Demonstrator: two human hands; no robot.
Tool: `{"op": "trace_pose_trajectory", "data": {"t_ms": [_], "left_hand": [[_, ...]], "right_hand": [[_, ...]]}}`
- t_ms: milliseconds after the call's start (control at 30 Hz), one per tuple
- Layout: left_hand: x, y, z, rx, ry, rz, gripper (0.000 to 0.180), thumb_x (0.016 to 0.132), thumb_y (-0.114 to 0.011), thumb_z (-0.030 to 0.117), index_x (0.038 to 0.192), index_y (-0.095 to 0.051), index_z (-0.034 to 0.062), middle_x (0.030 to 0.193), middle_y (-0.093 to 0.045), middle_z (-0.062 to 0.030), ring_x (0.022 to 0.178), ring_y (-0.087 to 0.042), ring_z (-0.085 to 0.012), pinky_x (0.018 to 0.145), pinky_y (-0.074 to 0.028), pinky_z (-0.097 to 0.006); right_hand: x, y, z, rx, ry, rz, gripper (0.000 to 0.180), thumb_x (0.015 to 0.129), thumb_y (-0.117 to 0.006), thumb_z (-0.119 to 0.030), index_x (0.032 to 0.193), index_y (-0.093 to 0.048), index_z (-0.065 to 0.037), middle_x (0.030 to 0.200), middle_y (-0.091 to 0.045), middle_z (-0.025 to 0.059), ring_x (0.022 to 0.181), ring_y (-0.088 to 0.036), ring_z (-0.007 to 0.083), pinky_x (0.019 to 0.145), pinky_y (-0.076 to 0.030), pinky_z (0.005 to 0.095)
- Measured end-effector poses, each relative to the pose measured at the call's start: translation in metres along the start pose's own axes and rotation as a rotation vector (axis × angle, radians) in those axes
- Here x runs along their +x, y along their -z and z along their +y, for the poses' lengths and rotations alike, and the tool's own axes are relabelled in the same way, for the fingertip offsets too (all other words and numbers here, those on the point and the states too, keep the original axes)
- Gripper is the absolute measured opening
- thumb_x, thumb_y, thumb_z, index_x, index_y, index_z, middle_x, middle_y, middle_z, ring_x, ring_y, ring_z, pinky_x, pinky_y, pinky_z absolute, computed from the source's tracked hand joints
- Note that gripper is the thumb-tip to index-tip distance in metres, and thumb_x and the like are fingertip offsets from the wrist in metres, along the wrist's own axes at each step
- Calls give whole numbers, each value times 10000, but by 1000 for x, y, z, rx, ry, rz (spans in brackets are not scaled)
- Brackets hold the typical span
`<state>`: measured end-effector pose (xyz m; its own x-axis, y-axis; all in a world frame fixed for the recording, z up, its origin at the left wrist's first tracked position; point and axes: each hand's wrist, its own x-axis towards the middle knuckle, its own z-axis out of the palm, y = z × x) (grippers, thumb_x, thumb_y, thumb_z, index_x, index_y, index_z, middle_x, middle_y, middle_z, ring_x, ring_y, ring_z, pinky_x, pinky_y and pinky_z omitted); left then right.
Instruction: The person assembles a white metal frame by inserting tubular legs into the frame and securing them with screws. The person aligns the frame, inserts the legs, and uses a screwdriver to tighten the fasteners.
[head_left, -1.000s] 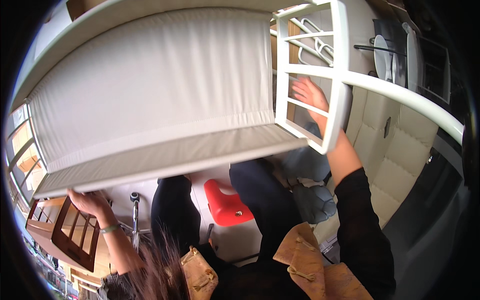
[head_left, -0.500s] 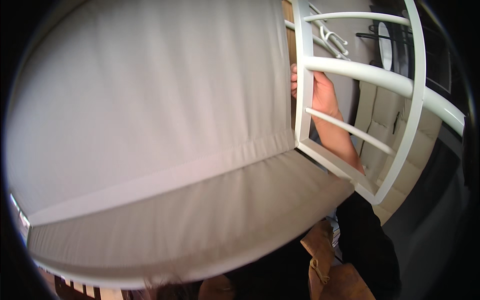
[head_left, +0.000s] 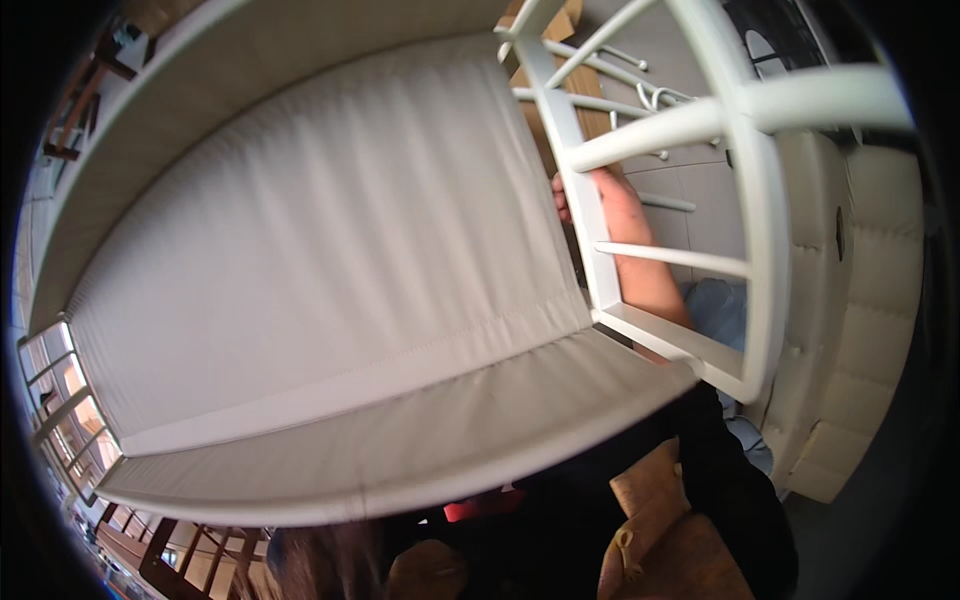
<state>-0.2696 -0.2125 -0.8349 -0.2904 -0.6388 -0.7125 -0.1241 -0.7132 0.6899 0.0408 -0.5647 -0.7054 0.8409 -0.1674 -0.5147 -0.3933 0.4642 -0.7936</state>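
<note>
A large piece with a white metal end frame [head_left: 590,235] and beige fabric panels [head_left: 340,240] stretched across it fills most of the view. My right hand [head_left: 620,205] reaches up behind the end frame at the right. Its fingers curl round the frame's inner upright beside the fabric edge, with the fingertips showing on the left of the bar. The bars partly hide the palm and wrist. A second white barred end [head_left: 70,400] shows at the far left. My left hand is not in view.
A cream padded seat [head_left: 860,330] stands to the right. Behind the frame are white pegs and rods [head_left: 650,100] and brown cardboard [head_left: 560,25]. Dark wooden slatted furniture [head_left: 185,555] shows at the lower left. A brown apron [head_left: 665,540] hangs over my black clothing.
The view has shifted, so more of the fabric piece shows, including its upper panel and far-left end. My right hand keeps its hold on the upright.
</note>
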Motion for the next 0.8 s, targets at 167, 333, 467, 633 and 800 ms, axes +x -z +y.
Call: {"op": "trace_pose_trajectory", "data": {"t_ms": [167,333,467,633,800], "left_hand": [[6,52,6,98,-22,137,316,865,-508,243,1139,-594,114,1079,-638,-126,1009,-598,-318,888,-462,-435],[-52,176,86,40,-306,793,274,929,-450,268,942,-579,27,869,-612,-241,855,-583,-426,752,-468,-467],[-109,211,206,-661,-678,731,486,964,-430,458,1149,-585,37,1052,-633,-73,936,-567,-172,860,-441,-345],[-125,182,310,-1009,-1020,533,545,964,-350,511,1365,-436,152,1429,-389,-6,1267,-374,-221,1056,-265,-448],[-123,146,348,-1011,-1030,489,588,937,-419,501,1398,-377,139,1438,-371,-39,1261,-392,-269,1073,-302,-462]], "right_hand": [[-34,24,14,-131,84,-55,403,937,-529,-380,1074,-571,-3,889,-624,79,756,-593,154,709,-495,292],[-108,58,28,138,456,458,189,922,-580,-188,1034,-603,-37,834,-610,11,723,-550,80,653,-451,222],[-195,56,26,112,470,353,163,930,-551,-149,1050,-603,-51,803,-602,15,672,-541,70,630,-441,199],[-281,34,6,4,594,-96,277,913,-553,-64,1181,-533,1,971,-590,57,819,-570,110,757,-481,241],[-312,25,-16,35,781,-211,391,840,-647,4,1208,-514,-5,1026,-582,63,886,-589,119,805,-496,262]]}}
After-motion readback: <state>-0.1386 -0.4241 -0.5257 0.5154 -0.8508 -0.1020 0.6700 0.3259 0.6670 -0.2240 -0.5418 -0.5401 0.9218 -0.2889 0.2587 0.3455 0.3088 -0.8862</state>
